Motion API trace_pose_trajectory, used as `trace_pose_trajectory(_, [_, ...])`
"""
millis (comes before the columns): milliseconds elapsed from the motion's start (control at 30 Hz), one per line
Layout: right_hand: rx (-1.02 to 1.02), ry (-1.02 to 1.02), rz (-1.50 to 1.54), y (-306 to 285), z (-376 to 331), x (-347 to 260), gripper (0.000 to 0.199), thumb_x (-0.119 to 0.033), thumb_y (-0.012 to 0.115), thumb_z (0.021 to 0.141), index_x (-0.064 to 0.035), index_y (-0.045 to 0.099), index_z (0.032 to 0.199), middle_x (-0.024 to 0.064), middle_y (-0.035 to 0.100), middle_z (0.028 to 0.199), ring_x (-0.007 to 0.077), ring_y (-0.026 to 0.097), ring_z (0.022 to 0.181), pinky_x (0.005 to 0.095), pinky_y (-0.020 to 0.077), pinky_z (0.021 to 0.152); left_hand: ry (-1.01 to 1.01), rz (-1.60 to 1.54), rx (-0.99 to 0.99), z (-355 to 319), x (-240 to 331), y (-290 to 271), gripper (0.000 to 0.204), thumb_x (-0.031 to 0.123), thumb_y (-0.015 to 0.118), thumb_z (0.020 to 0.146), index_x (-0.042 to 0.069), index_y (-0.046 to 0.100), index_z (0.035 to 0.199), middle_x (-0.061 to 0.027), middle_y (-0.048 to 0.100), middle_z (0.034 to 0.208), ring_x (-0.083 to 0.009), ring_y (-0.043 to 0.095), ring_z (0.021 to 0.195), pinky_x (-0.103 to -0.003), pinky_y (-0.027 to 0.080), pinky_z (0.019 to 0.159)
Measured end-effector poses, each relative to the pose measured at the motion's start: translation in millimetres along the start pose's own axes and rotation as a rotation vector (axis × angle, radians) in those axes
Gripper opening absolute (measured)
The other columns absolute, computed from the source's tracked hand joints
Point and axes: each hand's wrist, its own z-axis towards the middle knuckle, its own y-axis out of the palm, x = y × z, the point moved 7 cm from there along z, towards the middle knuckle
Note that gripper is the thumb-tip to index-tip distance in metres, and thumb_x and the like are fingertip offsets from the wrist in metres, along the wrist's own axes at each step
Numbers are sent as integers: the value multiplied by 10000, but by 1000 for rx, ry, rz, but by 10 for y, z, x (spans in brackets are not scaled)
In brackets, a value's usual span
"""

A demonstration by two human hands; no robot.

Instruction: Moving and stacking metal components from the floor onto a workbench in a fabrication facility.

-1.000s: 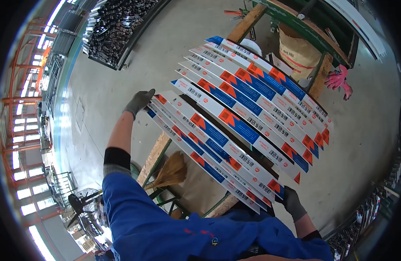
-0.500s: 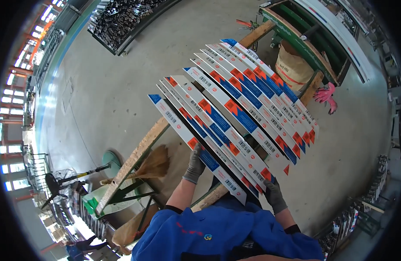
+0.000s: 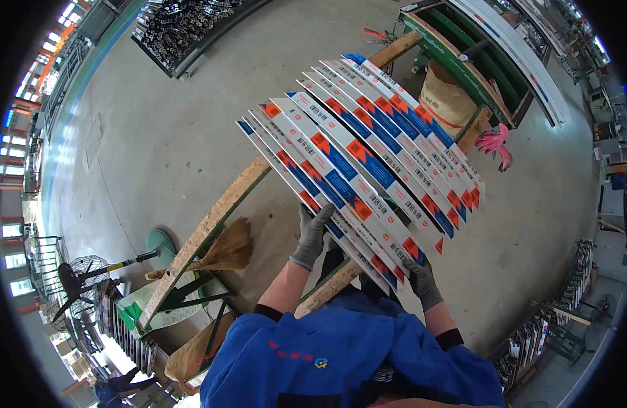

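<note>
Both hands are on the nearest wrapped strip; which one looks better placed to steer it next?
Probably the left hand: it grips the nearest strip nearer its middle, while the right hand only grips its near end.

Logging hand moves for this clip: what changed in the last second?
The left hand slid from the far left end of the nearest strip to near its middle, closer to the right hand. Right hand stayed at the right end. The stack of wrapped strips stayed on the trestles.

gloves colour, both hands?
Grey on both: left hand and right hand, gripping the near profile of the wrapped profiles. Head view shows it.
</note>
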Motion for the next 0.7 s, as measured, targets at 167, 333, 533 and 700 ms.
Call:
trace_pose_trajectory(167, [-10,-56,70,47,18,-97,648,14,682,821,-29,433,1417,112,594,1301,243,609,1186,383,485,1054,95,-106,-44,45,-70,-107,673,199,737,858,96,396,1430,-101,585,1295,-260,610,1169,-409,548,962])
trace_pose_trajectory(333, [-31,-60,58,-50,73,-42,624,-2,664,842,-33,439,1423,113,593,1320,240,612,1189,375,503,1033,54,-206,-117,68,-214,-190,616,221,725,867,90,442,1398,-106,626,1242,-276,643,1122,-414,551,961])
trace_pose_trajectory(533, [-55,-49,116,-33,-28,130,581,-89,669,889,-35,440,1420,138,591,1328,249,604,1205,382,498,1040,-62,-295,-183,122,-419,-325,642,209,735,860,100,418,1407,-102,594,1266,-264,619,1152,-422,547,960])
trace_pose_trajectory(700, [-117,97,364,254,-152,397,572,-123,662,910,-33,428,1424,157,581,1340,280,581,1239,424,474,1069,-46,-275,-122,65,-437,-349,626,170,704,873,89,417,1422,-104,599,1284,-259,623,1151,-422,546,963])
